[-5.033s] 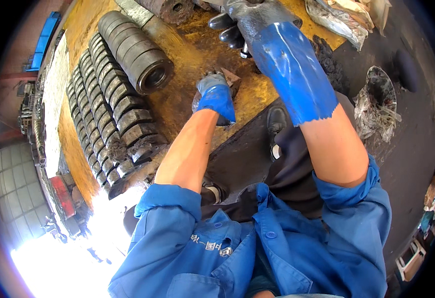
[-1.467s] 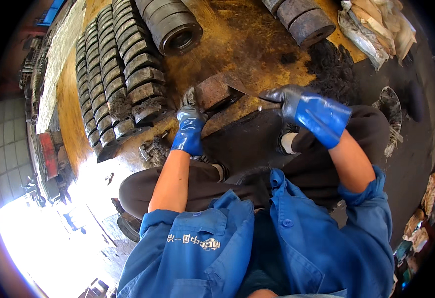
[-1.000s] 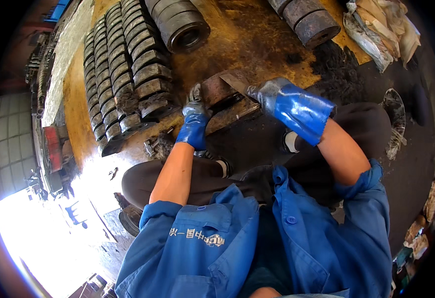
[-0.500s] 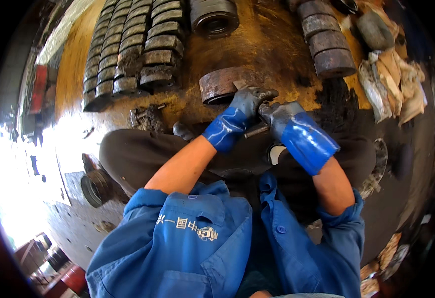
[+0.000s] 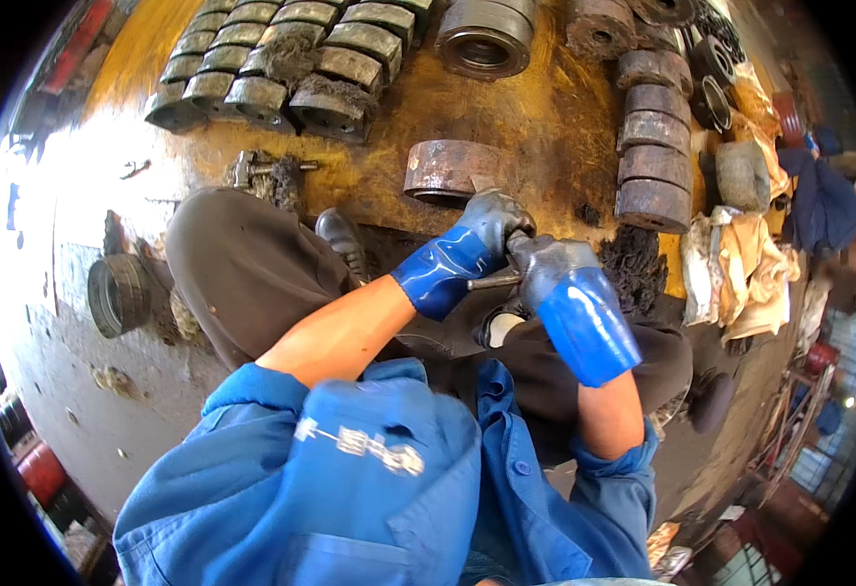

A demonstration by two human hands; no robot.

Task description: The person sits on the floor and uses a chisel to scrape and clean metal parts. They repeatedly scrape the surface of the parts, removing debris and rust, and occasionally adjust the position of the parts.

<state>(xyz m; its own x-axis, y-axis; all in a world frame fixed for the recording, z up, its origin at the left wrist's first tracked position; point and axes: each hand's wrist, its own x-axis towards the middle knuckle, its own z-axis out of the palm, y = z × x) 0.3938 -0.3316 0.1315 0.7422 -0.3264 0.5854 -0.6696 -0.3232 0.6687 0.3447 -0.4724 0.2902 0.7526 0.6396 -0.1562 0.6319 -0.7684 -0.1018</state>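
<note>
A rusty, thick-walled metal ring (image 5: pixel 452 168) lies on the worn yellow surface in front of me. My left hand (image 5: pixel 496 220), in a dark grey glove with a blue cuff, is closed at its near right side. A small flat tan piece (image 5: pixel 483 183) shows between that hand and the ring; whether I hold it is unclear. My right hand (image 5: pixel 555 264), gloved alike, touches the left and is wrapped round a metal rod (image 5: pixel 494 282). One end of the rod sticks out leftward below the hands; the rest is hidden in the glove.
Rows of curved metal blocks (image 5: pixel 354 66) stand at the far left. A large cylinder (image 5: pixel 486 39) is at the back, and stacked rusty rings (image 5: pixel 654 168) at the right. Dark fibrous waste (image 5: pixel 633 269) and tan rags (image 5: pixel 745 259) lie near them. Another ring (image 5: pixel 118 295) is at left.
The whole view has shifted and turned, showing more of the right side. Both hands stay together by the ring, and the rod now shows lower and flatter beside the right hand.
</note>
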